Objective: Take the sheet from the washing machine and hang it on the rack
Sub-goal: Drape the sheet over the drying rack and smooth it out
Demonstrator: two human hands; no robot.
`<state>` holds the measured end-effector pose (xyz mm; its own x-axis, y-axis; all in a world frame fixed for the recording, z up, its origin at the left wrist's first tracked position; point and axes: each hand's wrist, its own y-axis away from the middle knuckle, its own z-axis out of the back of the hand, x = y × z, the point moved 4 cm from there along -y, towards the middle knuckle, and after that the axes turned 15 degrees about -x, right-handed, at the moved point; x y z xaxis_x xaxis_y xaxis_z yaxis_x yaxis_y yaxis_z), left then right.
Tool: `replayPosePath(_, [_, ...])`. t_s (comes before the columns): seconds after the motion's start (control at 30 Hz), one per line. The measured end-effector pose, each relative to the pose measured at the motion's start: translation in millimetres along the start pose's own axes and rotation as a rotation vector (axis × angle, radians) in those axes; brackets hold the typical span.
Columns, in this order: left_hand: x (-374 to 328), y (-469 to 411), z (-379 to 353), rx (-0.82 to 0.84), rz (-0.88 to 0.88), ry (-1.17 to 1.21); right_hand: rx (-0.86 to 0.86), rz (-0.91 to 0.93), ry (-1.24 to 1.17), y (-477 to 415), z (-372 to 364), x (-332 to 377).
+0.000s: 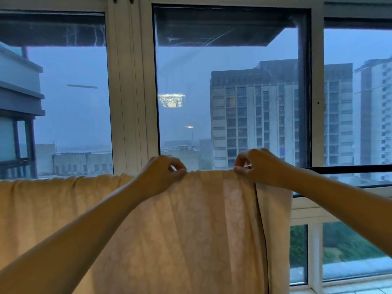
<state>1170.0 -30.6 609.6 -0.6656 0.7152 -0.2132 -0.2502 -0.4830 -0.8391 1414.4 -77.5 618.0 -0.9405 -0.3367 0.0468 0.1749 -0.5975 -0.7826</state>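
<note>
step: spreading, hang nearly done | sheet (191,219) draped over rack bar, bar itself hidden under fabric | left hand (163,172) grip pinching top fold | right hand (254,164) grip pinching top fold near sheet's right edge | next: probably pull hands apart, flatten bunching at left

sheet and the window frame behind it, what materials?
Pale peach patterned sheet: looks like thin woven fabric, matte; it drapes in soft folds, light glows through, faint floral pattern. Fibre unclear. White window frame: smooth, semi-gloss, ribbed profile; painted metal or plastic, can't tell which.
</note>
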Motion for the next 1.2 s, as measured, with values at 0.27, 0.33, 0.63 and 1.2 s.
replayPosePath(0.27, [-6.0,-5.6,-19.4,-0.046,-0.052,0.038,-0.042,0.117,0.034,-5.6,-17.8,20.0])
replayPosePath(0.33, [-3.7,-6.0,-18.7,-0.074,-0.048,0.043,-0.076,0.116,0.020,-5.6,-16.8,18.3])
replayPosePath(0.63, [19.4,3.4,1.5,-0.155,-0.089,-0.082,-0.196,0.009,0.091,-0.3,-14.0,3.2])
replayPosePath(1.2, [-21.5,-4.2,-23.0,0.033,-0.182,0.013,-0.174,0.124,-0.027,3.1,-19.6,30.0])
